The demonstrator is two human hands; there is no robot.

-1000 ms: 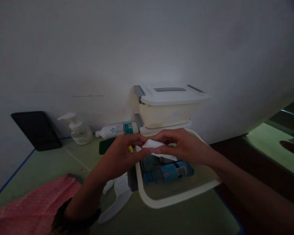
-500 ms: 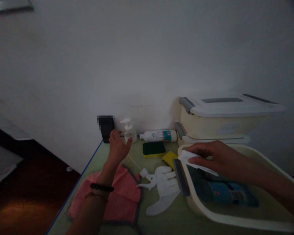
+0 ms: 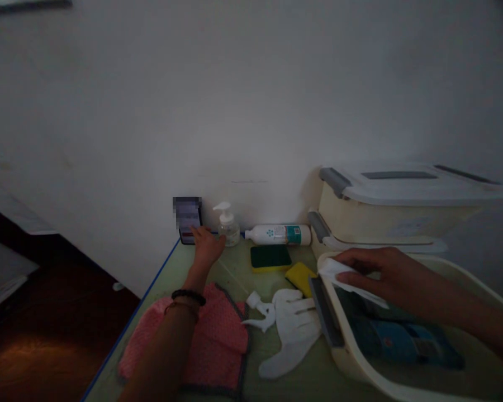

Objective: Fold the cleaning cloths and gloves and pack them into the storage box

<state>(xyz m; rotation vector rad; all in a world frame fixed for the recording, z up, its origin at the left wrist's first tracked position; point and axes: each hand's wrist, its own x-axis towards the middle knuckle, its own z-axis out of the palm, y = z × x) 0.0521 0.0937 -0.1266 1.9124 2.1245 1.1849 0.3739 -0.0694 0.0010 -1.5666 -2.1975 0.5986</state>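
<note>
My left hand [image 3: 208, 245] reaches over the table with a finger stretched out to the lit screen of a phone [image 3: 187, 216]. It holds nothing, and its fingers are partly apart. The phone leans upright against the wall, beside a clear pump bottle [image 3: 228, 231]. Between the thumb and fingers of my right hand [image 3: 373, 268] is a thin white cloth [image 3: 335, 270], at the rim of an open cream bin [image 3: 354, 346]. Inside that bin lies a blue-green bottle [image 3: 406, 341]. My right forearm hides part of the bin.
A pink cloth [image 3: 218, 340], a white spray trigger head [image 3: 263, 312] and a white glove [image 3: 295, 332] lie in front. Behind them are a green-yellow sponge [image 3: 270, 258], a yellow sponge [image 3: 300, 278] and a white bottle [image 3: 280, 234]. Lidded bins [image 3: 385, 212] stand stacked at the right.
The phone's screen was dark and is now lit. My left hand has turned, with a finger now at the screen. The view has shifted slightly; my right hand still holds the white cloth.
</note>
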